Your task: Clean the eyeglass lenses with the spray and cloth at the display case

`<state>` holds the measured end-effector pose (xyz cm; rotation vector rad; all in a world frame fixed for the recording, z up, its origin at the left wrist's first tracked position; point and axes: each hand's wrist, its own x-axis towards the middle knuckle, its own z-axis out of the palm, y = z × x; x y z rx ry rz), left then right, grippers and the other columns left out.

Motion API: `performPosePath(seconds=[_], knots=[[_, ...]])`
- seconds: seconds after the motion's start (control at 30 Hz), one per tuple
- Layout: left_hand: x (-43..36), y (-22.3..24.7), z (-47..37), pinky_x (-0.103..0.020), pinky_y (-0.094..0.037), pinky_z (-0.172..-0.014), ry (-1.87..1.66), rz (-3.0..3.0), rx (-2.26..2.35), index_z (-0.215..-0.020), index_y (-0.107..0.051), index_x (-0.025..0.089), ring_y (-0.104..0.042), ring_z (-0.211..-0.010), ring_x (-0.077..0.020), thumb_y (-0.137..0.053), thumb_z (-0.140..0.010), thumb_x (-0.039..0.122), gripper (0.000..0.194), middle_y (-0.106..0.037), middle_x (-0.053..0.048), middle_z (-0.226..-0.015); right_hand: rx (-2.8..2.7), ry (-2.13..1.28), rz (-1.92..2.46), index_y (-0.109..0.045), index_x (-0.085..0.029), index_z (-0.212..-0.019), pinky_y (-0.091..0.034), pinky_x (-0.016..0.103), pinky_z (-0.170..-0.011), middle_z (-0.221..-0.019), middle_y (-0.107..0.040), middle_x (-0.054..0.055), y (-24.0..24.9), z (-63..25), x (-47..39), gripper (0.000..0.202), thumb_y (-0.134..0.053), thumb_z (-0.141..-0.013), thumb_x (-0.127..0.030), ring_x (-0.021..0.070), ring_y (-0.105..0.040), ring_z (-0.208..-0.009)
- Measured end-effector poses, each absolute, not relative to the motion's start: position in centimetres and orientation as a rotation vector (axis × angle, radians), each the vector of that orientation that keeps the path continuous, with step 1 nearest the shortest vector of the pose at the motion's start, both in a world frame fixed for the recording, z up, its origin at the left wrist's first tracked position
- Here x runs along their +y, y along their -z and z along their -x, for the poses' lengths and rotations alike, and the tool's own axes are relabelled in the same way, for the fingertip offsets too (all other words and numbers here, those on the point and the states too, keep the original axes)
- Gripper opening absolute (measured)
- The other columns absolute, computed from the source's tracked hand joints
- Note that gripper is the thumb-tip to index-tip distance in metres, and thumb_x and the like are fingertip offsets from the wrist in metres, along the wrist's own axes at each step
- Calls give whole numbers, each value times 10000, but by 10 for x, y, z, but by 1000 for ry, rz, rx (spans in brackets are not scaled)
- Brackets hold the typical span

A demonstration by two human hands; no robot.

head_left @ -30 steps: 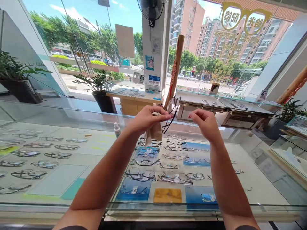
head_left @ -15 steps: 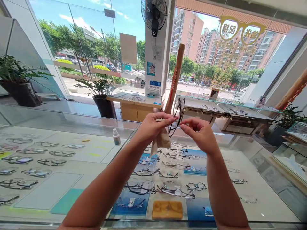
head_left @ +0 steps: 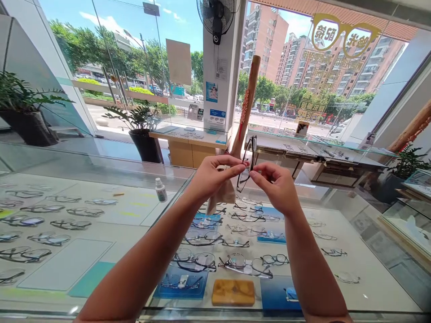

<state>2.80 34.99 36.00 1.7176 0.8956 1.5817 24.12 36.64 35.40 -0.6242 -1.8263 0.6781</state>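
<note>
A pair of dark-framed eyeglasses (head_left: pixel 252 148) is held up on edge over the glass display counter (head_left: pixel 350 224). My left hand (head_left: pixel 218 177) pinches the glasses from the left, and a beige cloth (head_left: pixel 225 194) hangs from its palm and lower fingers. On the other side, my right hand (head_left: pixel 274 184) has its thumb and forefinger closed on the glasses near the middle. Beneath both hands, rows of eyeglasses (head_left: pixel 247 264) lie inside the counter.
A small white bottle (head_left: pixel 160 190) stands on the counter glass left of my hands. A yellow-brown case (head_left: pixel 233 292) lies near the front edge. Beyond are a potted plant (head_left: pixel 144 141), a wooden post (head_left: pixel 249 103) and a low cabinet (head_left: pixel 191 150).
My right thumb and forefinger have come in and closed on the glasses, which have turned slightly. The cloth has shifted a little left under my left hand.
</note>
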Motion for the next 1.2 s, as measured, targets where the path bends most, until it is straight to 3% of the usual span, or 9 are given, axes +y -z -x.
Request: performPosePath(seconds=[0.27,0.43,0.73,1.0,1.2], knots=[[348,-363,-22,-311,-579,-828,-1591,-2012,995,-915,-863,226,-776,-916,-212,-859,-889,446,222,-853,-55,-953,-1864,-727,542,-745,-231,-908,-311,319,-575,-675,-491,-40,-353,-244,377,182,-790,-952,-402,128,-401,-610],[347,-364,-20,-261,-526,-673,-1586,-2085,1019,-899,-835,203,-740,-834,-185,-828,-912,443,240,-831,-52,-901,-1864,-804,515,-730,-237,-869,-354,315,-592,-734,-588,-21,-355,-254,386,157,-793,-924,-370,136,-476,-649],[351,-368,-3,-274,-501,-709,-1501,-2211,1046,-895,-831,209,-715,-808,-168,-791,-938,438,237,-817,-44,-868,-1773,-921,424,-706,-260,-874,-506,353,-751,-803,-678,-5,-363,-274,394,117,-737,-942,-349,175,-623,-759],[349,-373,1,-287,-494,-714,-1448,-2253,1057,-890,-820,204,-704,-786,-166,-771,-943,438,245,-818,-37,-861,-1508,-1105,368,-727,-280,-883,-421,317,-604,-617,-446,-52,-367,-290,392,208,-880,-846,-415,146,-427,-589],[352,-366,-7,-305,-521,-768,-1419,-2249,1073,-896,-809,211,-735,-857,-178,-756,-957,440,242,-840,-48,-939,-1314,-1340,168,-615,-294,-858,-462,293,-630,-691,-300,-53,-360,-292,405,369,-869,-783,-551,157,-389,-641]])
